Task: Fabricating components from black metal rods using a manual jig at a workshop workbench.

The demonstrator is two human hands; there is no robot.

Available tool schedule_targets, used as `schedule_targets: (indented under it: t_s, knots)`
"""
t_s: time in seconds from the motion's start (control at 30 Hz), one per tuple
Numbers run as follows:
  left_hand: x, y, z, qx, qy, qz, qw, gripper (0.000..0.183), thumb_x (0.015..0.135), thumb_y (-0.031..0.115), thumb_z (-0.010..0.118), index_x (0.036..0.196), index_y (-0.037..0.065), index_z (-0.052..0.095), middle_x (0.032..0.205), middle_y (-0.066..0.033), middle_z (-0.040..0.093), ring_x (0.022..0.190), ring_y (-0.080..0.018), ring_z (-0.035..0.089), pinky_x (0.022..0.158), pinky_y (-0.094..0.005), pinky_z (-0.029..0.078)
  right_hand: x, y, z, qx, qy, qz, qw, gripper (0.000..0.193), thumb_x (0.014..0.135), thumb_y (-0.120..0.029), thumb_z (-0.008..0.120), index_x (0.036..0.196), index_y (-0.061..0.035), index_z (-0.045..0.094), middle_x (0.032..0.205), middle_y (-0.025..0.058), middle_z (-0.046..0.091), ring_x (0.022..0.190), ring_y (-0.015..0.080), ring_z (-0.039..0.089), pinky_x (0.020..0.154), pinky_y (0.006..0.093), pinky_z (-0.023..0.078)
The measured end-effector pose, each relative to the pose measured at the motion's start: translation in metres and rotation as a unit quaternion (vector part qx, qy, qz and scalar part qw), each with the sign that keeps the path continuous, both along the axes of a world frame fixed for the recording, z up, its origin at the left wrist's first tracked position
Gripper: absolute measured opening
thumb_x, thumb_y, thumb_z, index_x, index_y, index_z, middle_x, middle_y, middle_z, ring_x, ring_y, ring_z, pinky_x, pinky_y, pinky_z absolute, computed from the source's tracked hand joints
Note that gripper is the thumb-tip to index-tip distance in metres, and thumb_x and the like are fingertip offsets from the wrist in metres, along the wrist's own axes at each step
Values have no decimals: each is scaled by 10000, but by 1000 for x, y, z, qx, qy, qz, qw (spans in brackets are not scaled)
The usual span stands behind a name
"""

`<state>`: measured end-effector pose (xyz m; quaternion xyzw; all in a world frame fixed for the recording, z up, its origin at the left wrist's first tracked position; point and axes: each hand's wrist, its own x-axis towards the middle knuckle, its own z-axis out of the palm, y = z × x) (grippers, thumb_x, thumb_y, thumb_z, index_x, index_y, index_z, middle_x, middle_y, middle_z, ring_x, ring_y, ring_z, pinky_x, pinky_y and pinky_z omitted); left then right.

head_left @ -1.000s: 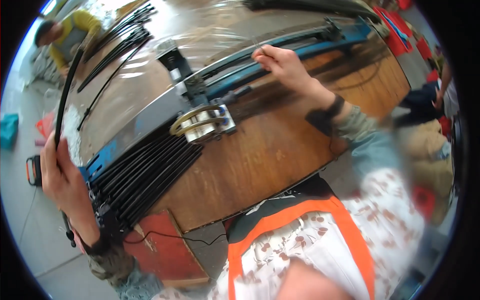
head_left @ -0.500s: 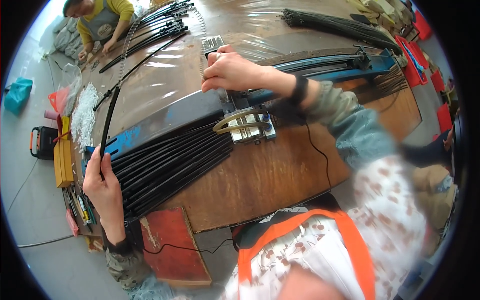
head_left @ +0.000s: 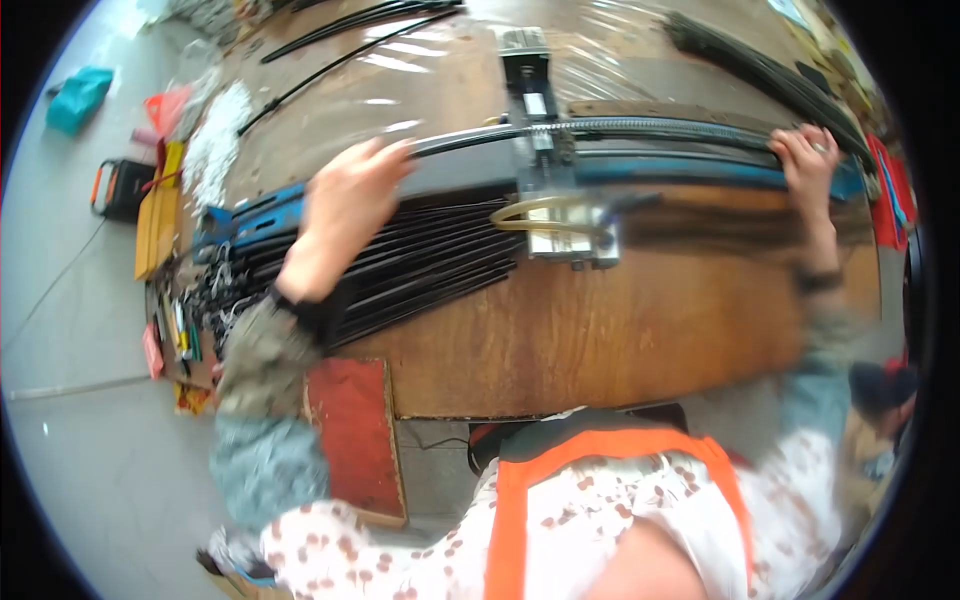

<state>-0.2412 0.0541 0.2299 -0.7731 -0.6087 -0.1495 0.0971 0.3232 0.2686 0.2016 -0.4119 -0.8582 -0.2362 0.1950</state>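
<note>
My left hand (head_left: pixel 350 205), blurred by motion, is closed round a black tube (head_left: pixel 450 142) left of the metal clamp unit (head_left: pixel 540 150). On the unit's other side a long thin coil spring (head_left: pixel 660 130) runs straight along the blue rail (head_left: pixel 690 172). At the rail's far right end my right hand (head_left: pixel 808 160) has its fingers bent down round the spring's end; the fingertips partly hide it. Below the rail, a yellowish hose loop (head_left: pixel 530 212) curves in front of a silver pneumatic block (head_left: pixel 570 238).
A bundle of black tubes (head_left: pixel 430 265) lies on the wooden table (head_left: pixel 620 340) below the rail. Dark wires (head_left: pixel 770 80) lie at the back right, white pieces (head_left: pixel 217 140) at the left. A red board (head_left: pixel 350 430) sits at the near edge.
My left hand has moved up and right, bringing the tube from upright to along the rail. My right hand has gone far right, and the looped spring now lies straight. The view has shifted.
</note>
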Motion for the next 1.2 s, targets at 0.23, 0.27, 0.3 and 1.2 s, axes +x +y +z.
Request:
schedule_targets:
  t_s: [0.23,0.27,0.3,1.2]
  knots:
    - [45,58,-37,3,-82,-29,996,212,948,260,611,877,61,604,816,-139,626,796,-360,629,686,-441,514,20,10,-26,-15,20,-9,1000,106,963,-178,616,1033,-129,678,984,31,701,1090,199,605,1135,430,280]
    - [45,59,-40,2,-95,-30,995,218,949,267,610,873,63,619,818,-136,628,794,-356,627,700,-440,514,20,11,-32,-18,24,-3,1000,106,963,-178,616,1033,-129,678,984,31,701,1090,199,605,1135,430,280]
    - [46,59,-42,1,-92,-25,995,218,949,267,610,873,63,619,818,-136,628,794,-356,627,700,-440,514,18,11,-37,-18,39,-8,999,109,964,-182,619,1031,-123,681,987,35,702,1088,198,605,1131,427,286]
    - [64,68,-36,-87,-80,32,993,203,975,245,547,952,56,615,832,-231,638,828,-445,614,687,-518,464,-133,-120,-42,-108,172,210,956,318,818,-177,727,1110,-59,679,907,49,670,882,229,616,831,362,395]
